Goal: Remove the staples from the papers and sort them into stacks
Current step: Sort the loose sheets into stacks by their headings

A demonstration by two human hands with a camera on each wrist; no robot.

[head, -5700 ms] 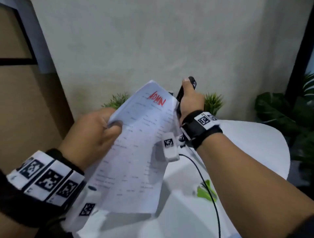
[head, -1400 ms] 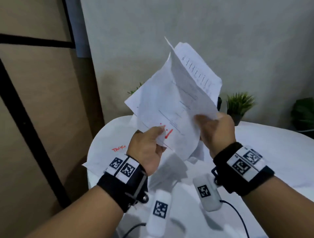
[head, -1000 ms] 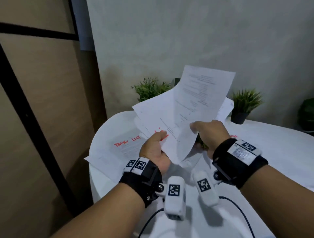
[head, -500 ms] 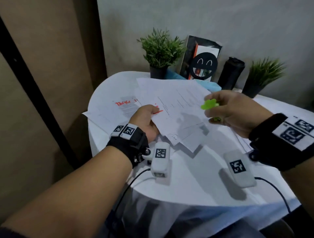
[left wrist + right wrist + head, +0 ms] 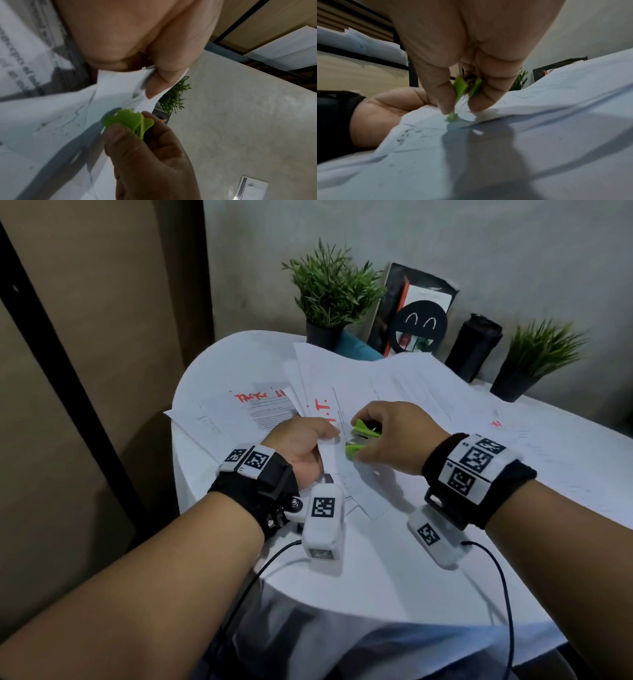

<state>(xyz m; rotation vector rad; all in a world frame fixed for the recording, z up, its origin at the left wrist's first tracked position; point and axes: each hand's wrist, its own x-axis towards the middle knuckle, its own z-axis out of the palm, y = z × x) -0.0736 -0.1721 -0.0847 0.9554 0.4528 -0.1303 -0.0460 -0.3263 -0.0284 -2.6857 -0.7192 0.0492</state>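
Head view: my hands met over a paper corner at the table's near left.

My left hand (image 5: 301, 446) pinched the corner of the stapled papers (image 5: 346, 474) between thumb and fingers, while my right hand (image 5: 394, 436) squeezed the green staple remover (image 5: 363, 436) against that corner. Loose sheets (image 5: 428, 392) lay spread across the white table (image 5: 376, 577), with two potted plants (image 5: 330, 296) beyond.
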